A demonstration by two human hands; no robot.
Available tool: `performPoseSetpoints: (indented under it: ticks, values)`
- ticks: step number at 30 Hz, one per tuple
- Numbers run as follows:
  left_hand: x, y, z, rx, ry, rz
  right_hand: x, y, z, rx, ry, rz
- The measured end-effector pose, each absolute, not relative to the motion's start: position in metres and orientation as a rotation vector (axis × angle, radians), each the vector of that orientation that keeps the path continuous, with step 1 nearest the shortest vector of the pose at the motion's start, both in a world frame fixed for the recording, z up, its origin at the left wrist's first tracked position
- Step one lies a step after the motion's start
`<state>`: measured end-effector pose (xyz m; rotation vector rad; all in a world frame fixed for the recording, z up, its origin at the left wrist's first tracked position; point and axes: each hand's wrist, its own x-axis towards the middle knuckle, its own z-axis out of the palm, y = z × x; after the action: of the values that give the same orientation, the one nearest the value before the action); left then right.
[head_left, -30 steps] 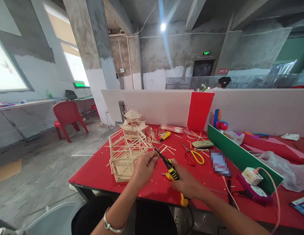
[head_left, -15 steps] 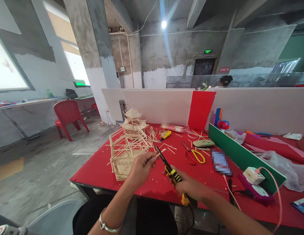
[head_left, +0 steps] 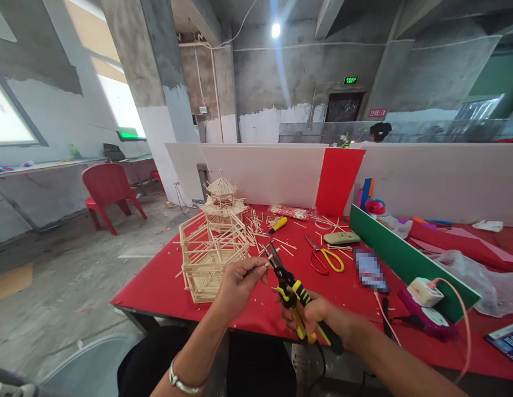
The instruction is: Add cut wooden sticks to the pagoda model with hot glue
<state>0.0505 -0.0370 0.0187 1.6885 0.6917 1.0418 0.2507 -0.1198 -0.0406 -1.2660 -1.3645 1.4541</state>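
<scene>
My left hand (head_left: pixel 242 281) pinches a short pale wooden stick (head_left: pixel 267 264) between thumb and fingers. Around the yellow-and-black handles of a pair of pliers (head_left: pixel 283 274) my right hand (head_left: pixel 308 315) is wrapped. The pliers' dark jaws point up and left, parted beside the stick. Just behind my left hand stands an open frame of pale sticks (head_left: pixel 194 251), with a tiered stick tower (head_left: pixel 222 190) at its back. The exact contact between jaws and stick is too small to tell.
Loose sticks (head_left: pixel 253 222), a yellow-handled cutter (head_left: pixel 278 225), scissors (head_left: pixel 331 260) and an eyeglass case (head_left: pixel 341 237) lie on the red table (head_left: pixel 157 284). A phone (head_left: pixel 370 271), a green board (head_left: pixel 405 259) and a power strip (head_left: pixel 428 317) are at the right.
The plier handles have spread apart and the jaws have opened wider beside the stick. The camera view has shifted slightly.
</scene>
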Motion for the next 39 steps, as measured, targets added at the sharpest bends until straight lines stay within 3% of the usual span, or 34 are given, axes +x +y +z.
performPoseSetpoints:
  ticks: [4,9,16,19,23,26,32,39]
  values:
    - [0.051,-0.036,0.016,1.633,0.768,1.056,0.272,-0.097,-0.032,-1.44,-1.398,1.388]
    - [0.047,-0.041,0.013,1.76,0.85,1.098,0.313,-0.044,-0.028,-1.987,-1.517,0.842]
    - [0.023,-0.041,0.009,1.833,0.952,1.137,0.316,-0.025,-0.046,-2.134,-1.602,0.566]
    - [0.009,-0.041,0.013,1.831,1.074,1.143,0.29,-0.04,-0.021,-1.986,-1.666,0.429]
    - [-0.004,-0.043,0.026,1.842,1.07,1.111,0.231,-0.064,0.028,-1.281,-1.808,0.666]
    - [-0.012,-0.042,0.034,1.616,1.002,1.099,0.185,-0.067,0.047,-1.043,-1.964,0.508]
    - [-0.024,-0.034,0.035,0.772,0.797,1.243,0.136,-0.038,0.043,-1.008,-1.771,0.088]
    - [-0.032,-0.028,0.016,0.816,1.018,1.364,0.111,-0.001,0.041,-1.077,-1.759,-0.079]
